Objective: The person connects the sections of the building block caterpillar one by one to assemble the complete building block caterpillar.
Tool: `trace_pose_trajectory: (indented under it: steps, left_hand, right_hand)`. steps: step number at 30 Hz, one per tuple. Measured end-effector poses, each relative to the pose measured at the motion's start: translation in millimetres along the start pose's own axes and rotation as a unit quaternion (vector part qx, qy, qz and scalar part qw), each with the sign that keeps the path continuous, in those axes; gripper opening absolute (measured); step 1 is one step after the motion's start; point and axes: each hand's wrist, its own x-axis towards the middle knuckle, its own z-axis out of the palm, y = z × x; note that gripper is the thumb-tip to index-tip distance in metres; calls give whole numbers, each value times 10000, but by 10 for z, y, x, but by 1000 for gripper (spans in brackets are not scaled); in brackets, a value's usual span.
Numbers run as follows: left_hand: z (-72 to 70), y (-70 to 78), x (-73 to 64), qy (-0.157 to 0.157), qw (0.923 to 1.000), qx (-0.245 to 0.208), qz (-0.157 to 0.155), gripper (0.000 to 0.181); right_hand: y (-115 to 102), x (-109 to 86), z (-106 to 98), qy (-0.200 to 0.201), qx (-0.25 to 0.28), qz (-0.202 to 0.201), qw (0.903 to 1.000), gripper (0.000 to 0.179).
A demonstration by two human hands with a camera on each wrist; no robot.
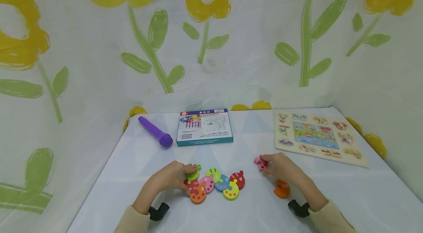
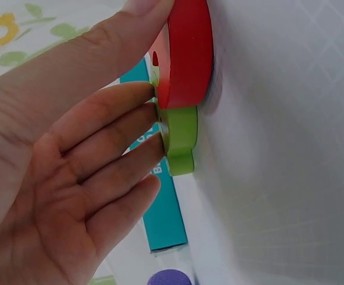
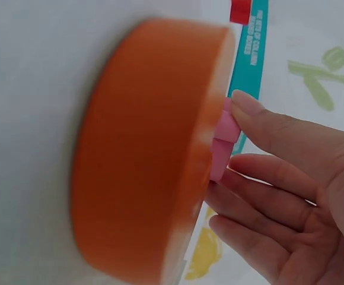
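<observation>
A chain of several round, numbered caterpillar puzzle pieces (image 1: 207, 182) lies on the table before me. At its left end, my left hand (image 1: 172, 178) rests its fairly straight fingers on the green head piece (image 2: 181, 127). The thumb touches the red piece (image 2: 190, 53) beside it. To the right of the chain, my right hand (image 1: 282, 168) pinches a pink spotted puzzle piece (image 1: 261, 164) between thumb and fingers, apart from the others. An orange piece (image 1: 282, 189) marked 10 lies below that hand, large in the right wrist view.
Behind the chain lies a flat box (image 1: 205, 139) with a teal edge. A purple toy microphone (image 1: 156, 132) is left of it. A wooden picture puzzle board (image 1: 287, 115) lies at the back right. Flower-printed cloth (image 1: 251, 60) hangs around the table.
</observation>
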Motion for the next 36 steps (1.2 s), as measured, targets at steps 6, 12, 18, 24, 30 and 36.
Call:
trace_pose_trajectory:
  steps: [6, 12, 18, 24, 30, 36]
  left_hand:
    - [-8, 23, 6, -38, 10000, 62, -34, 69]
    - [-18, 29, 10, -10, 10000, 31, -50, 69]
    - [-15, 23, 9, -23, 10000, -28, -49, 70]
    - [-11, 7, 4, -7, 10000, -60, 2, 69]
    - [-4, 9, 10, 17, 10000, -23, 30, 69]
    - [-11, 8, 15, -12, 10000, 47, -20, 70]
  right_hand:
    - [-53, -7, 12, 46, -71, -436, 9990, 49]
    - [-112, -8, 35, -31, 20, -595, 9982, 49]
    - [-171, -10, 66, -71, 14, -538, 9985, 49]
    - [-213, -17, 85, -84, -32, -624, 9980, 49]
    - [-224, -10, 95, -35, -110, -842, 9964, 49]
    - [-266, 14, 112, -92, -64, -937, 9955, 49]
